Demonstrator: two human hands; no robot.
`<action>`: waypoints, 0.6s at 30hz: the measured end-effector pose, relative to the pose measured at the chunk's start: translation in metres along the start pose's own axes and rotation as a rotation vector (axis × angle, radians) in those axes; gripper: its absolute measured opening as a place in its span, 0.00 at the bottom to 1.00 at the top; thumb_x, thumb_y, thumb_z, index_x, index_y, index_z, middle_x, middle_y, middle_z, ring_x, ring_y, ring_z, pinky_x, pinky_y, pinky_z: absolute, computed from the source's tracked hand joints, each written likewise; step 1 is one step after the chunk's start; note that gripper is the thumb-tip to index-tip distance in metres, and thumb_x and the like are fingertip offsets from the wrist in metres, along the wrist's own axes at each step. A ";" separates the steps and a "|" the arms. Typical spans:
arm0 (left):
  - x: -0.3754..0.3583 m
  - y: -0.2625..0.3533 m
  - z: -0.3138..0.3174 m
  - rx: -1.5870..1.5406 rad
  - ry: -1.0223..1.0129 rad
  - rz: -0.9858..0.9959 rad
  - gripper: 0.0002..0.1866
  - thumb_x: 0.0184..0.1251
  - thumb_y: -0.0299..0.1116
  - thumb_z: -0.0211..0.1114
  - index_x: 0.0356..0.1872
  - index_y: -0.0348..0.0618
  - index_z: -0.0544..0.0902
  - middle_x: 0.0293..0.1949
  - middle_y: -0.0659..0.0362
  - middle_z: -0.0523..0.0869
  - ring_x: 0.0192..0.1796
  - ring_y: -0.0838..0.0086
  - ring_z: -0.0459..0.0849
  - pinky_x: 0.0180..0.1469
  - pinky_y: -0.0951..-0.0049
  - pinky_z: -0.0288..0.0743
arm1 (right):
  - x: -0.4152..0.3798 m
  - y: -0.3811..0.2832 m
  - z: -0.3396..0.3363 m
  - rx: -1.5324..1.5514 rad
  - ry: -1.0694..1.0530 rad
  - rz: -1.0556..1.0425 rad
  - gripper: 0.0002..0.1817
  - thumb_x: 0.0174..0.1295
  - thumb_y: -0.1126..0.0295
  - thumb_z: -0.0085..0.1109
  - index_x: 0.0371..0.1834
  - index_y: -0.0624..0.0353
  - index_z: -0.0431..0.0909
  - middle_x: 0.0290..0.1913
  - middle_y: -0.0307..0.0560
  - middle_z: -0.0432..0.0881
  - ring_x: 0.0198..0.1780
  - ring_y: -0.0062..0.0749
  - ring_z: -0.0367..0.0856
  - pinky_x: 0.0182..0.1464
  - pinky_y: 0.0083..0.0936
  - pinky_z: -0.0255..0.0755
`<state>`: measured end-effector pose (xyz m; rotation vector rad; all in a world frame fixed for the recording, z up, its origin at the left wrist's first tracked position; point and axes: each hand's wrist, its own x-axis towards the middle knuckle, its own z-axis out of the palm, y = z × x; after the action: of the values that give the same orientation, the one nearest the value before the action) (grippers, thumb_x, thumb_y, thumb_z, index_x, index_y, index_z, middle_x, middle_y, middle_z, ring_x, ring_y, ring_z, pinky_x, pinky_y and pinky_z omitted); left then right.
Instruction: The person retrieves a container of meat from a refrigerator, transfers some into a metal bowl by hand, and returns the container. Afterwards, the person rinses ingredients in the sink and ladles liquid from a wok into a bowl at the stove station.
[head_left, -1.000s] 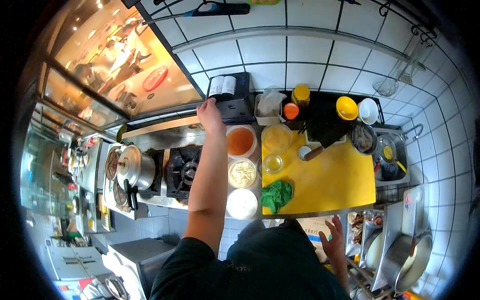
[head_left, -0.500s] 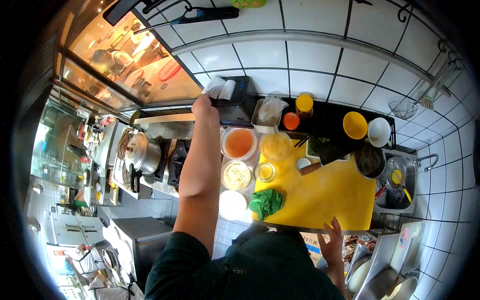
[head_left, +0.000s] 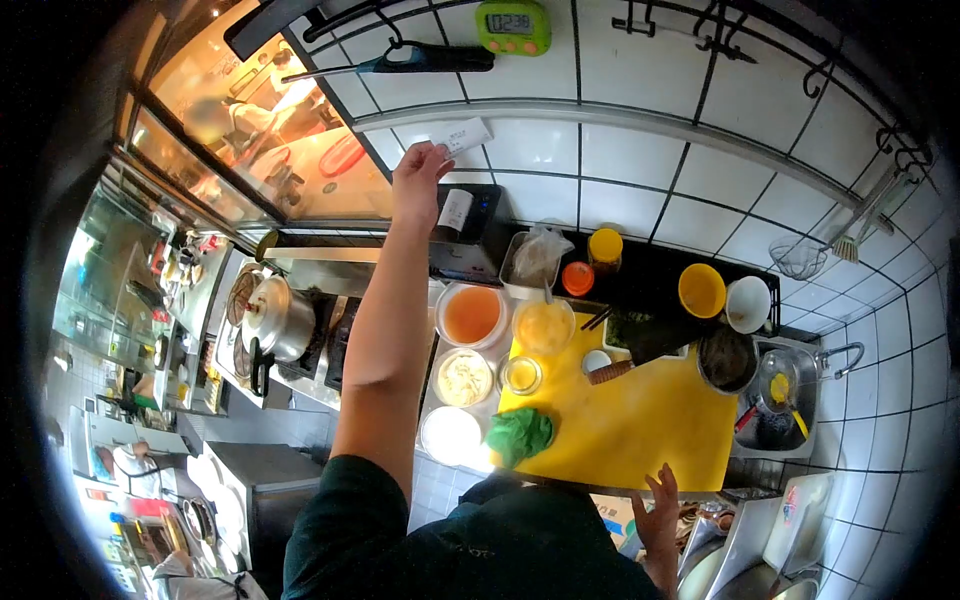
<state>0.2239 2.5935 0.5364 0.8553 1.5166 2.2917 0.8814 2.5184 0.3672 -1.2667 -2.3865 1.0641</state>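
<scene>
My left hand [head_left: 421,172] is stretched far forward, its fingers closed on a printed receipt [head_left: 465,137] held up near the tiled wall. Just below it stands a black receipt printer [head_left: 478,245], with another strip of white paper [head_left: 455,210] on its top. At the near edge of the yellow cutting board [head_left: 630,430], my right hand [head_left: 657,512] hangs with fingers apart and nothing in it. A cleaver [head_left: 650,345] with a wooden handle lies across the board's far side. Crumpled green cloth or plastic [head_left: 520,436] rests at the board's left corner.
Tubs with orange liquid [head_left: 472,314] and pale strips [head_left: 463,377] stand left of the board. A pressure cooker [head_left: 278,315] sits on the stove. To the right is a sink [head_left: 800,370]. A green timer [head_left: 513,27] hangs on the wall. Other people work behind glass and at lower left.
My left hand has lifted the receipt up and away from the printer, while another strip stays on the printer. My right hand remains open near the board's edge. The view has tilted slightly upward.
</scene>
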 end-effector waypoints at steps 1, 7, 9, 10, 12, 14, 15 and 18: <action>0.001 0.001 0.001 -0.014 0.051 -0.013 0.03 0.74 0.26 0.65 0.41 0.38 0.82 0.39 0.60 0.83 0.43 0.75 0.84 0.51 0.69 0.84 | -0.001 -0.006 -0.003 0.014 -0.005 0.029 0.24 0.60 0.69 0.72 0.60 0.63 0.79 0.77 0.62 0.62 0.73 0.57 0.69 0.72 0.47 0.68; 0.016 -0.016 -0.022 -0.063 0.144 -0.101 0.04 0.73 0.28 0.66 0.41 0.40 0.81 0.38 0.59 0.84 0.40 0.72 0.85 0.45 0.69 0.87 | -0.011 0.000 0.000 -0.011 0.002 0.054 0.24 0.61 0.67 0.71 0.60 0.63 0.80 0.77 0.60 0.62 0.74 0.56 0.68 0.72 0.47 0.67; 0.015 -0.015 -0.022 -0.086 0.154 -0.108 0.05 0.73 0.28 0.66 0.41 0.39 0.80 0.37 0.59 0.84 0.39 0.73 0.85 0.44 0.70 0.87 | -0.011 -0.001 -0.002 -0.016 0.014 0.031 0.24 0.60 0.67 0.71 0.60 0.64 0.80 0.78 0.60 0.62 0.74 0.56 0.68 0.73 0.47 0.66; 0.015 -0.014 -0.021 -0.098 0.161 -0.109 0.05 0.72 0.28 0.67 0.41 0.39 0.80 0.37 0.59 0.84 0.39 0.73 0.85 0.44 0.70 0.86 | -0.011 -0.004 -0.003 -0.008 0.026 0.035 0.24 0.59 0.69 0.71 0.59 0.63 0.80 0.77 0.62 0.62 0.73 0.57 0.69 0.72 0.47 0.68; 0.016 -0.008 -0.015 -0.136 0.157 -0.116 0.06 0.72 0.28 0.67 0.41 0.39 0.80 0.37 0.60 0.83 0.38 0.73 0.85 0.42 0.71 0.86 | -0.008 -0.014 -0.003 0.008 0.050 0.040 0.23 0.57 0.73 0.71 0.58 0.62 0.79 0.76 0.65 0.64 0.72 0.59 0.71 0.71 0.47 0.70; 0.018 0.000 -0.003 -0.153 0.162 -0.126 0.06 0.72 0.29 0.68 0.43 0.38 0.81 0.36 0.60 0.83 0.38 0.74 0.85 0.40 0.72 0.85 | -0.007 -0.017 -0.001 -0.006 0.047 0.020 0.24 0.57 0.73 0.71 0.58 0.62 0.79 0.76 0.65 0.64 0.72 0.59 0.71 0.71 0.46 0.70; 0.020 0.003 0.003 -0.151 0.169 -0.133 0.07 0.72 0.29 0.68 0.43 0.38 0.81 0.36 0.60 0.83 0.38 0.74 0.85 0.40 0.72 0.85 | -0.006 -0.017 0.001 -0.013 0.045 0.010 0.24 0.58 0.73 0.71 0.59 0.62 0.79 0.76 0.65 0.64 0.72 0.59 0.71 0.71 0.46 0.70; 0.026 0.003 0.001 -0.215 0.129 -0.128 0.11 0.75 0.32 0.65 0.49 0.34 0.81 0.41 0.56 0.85 0.42 0.72 0.86 0.46 0.71 0.85 | -0.006 -0.012 0.006 -0.063 0.006 -0.004 0.24 0.58 0.73 0.71 0.59 0.62 0.79 0.76 0.64 0.64 0.72 0.58 0.71 0.70 0.47 0.70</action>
<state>0.2036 2.6062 0.5482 0.5468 1.3004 2.3986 0.8750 2.5063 0.3724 -1.2832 -2.4347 0.9905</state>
